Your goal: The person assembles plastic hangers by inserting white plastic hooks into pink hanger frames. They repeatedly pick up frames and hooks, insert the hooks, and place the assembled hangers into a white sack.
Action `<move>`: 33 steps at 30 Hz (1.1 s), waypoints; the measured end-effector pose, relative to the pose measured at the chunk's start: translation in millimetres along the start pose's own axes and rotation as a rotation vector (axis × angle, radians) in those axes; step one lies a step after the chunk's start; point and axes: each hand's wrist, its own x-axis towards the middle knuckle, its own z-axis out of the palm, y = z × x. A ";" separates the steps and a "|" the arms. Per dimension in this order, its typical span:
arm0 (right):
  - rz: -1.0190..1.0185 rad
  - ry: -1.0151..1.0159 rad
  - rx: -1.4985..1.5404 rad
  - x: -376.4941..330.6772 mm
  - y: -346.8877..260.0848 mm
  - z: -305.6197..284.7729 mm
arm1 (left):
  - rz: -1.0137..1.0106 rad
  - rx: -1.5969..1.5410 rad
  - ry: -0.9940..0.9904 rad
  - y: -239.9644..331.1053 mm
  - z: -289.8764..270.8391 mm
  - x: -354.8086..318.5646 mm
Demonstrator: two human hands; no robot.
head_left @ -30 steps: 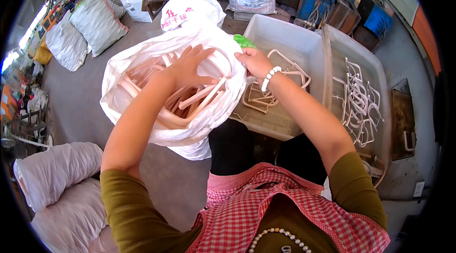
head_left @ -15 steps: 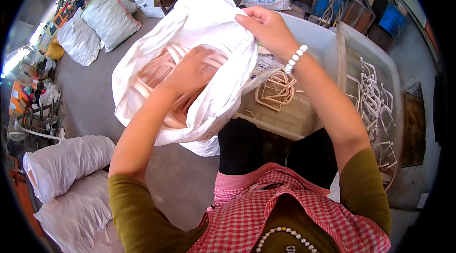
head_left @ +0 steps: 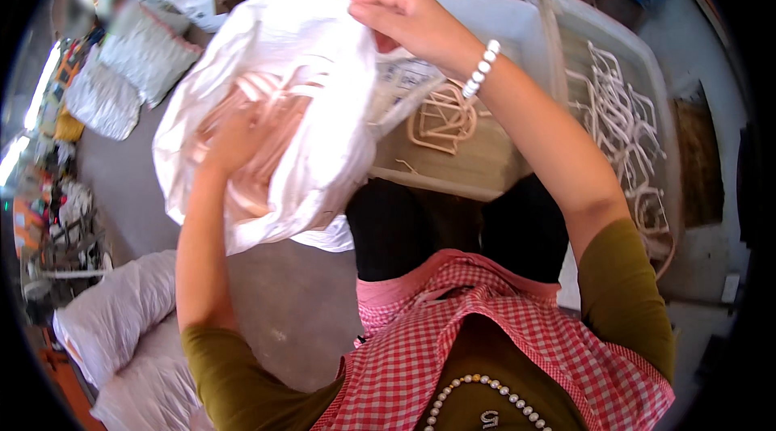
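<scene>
A large white woven sack stands with its mouth wide, in front of me to the left. Inside lie many pale pink plastic hangers, packed close together. Deep in the sack, my left hand rests on the hangers; its fingers are blurred and blend with them, so a grip cannot be told. At the sack's upper right rim, my right hand has its fingertips closed on the edge of the fabric. A white beaded bracelet circles that wrist.
Right of the sack stands a pale plastic bin with several peach hangers in it. A second bin holds a tangle of white hangers. Filled sacks lie at lower left; others stand farther back.
My left hand has moved left and deeper among the hangers. The view has shifted, so the sack and bins sit farther left and higher. My right hand remains at the sack's rim.
</scene>
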 end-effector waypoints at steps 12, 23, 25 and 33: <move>0.648 -0.327 -0.637 -99.8 233.8 -145.4 | 0.766 -0.556 0.035 249.4 76.7 -29.9; 0.566 -0.782 -1.163 -117.8 387.4 -123.3 | 0.518 0.104 -0.450 234.7 232.5 47.9; 0.369 -0.790 -1.302 -105.2 427.9 -105.5 | 0.483 0.101 -0.501 232.4 234.3 51.4; 0.519 -0.364 -1.309 -114.8 526.7 -51.9 | 0.501 0.102 -0.559 231.7 238.4 55.2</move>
